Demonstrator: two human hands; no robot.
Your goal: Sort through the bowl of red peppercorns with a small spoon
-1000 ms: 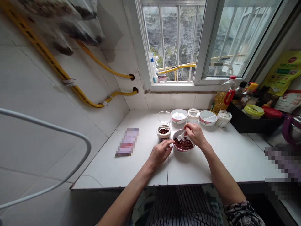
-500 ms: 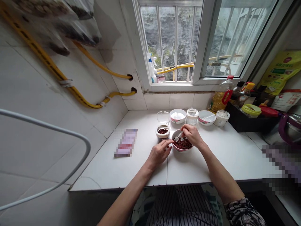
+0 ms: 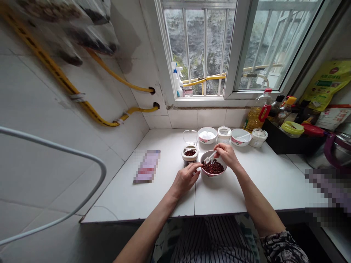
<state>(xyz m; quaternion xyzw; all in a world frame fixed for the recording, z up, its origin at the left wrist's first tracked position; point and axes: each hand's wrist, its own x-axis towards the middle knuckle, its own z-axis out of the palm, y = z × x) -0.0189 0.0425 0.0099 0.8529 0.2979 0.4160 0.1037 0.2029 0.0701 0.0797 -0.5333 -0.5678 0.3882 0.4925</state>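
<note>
A white bowl (image 3: 226, 165) with a pink floral pattern holds dark red dried peppercorns (image 3: 213, 167). My right hand (image 3: 225, 154) is closed around the handle of a small white spoon (image 3: 210, 159), whose head is over the peppercorns inside the bowl. My left hand (image 3: 187, 179) is at the bowl's left side, its stretched fingertips touching the rim and its thumb apart. Just behind it stands a seasoning jar (image 3: 190, 158) with its clear lid (image 3: 189, 136) raised, also containing dark red peppercorns.
Behind the bowl are a bowl of white powder (image 3: 207, 140), a lidded jar (image 3: 224, 135), another floral bowl (image 3: 241, 142) and a second jar (image 3: 259, 138). An oil bottle (image 3: 255, 116) and a black condiment box (image 3: 285, 140) stand right. A blurred purple packet (image 3: 147, 166) lies left.
My right hand has shifted slightly to the right and up with the spoon, and more of the spoon's head shows. My left hand stays at the bowl's rim.
</note>
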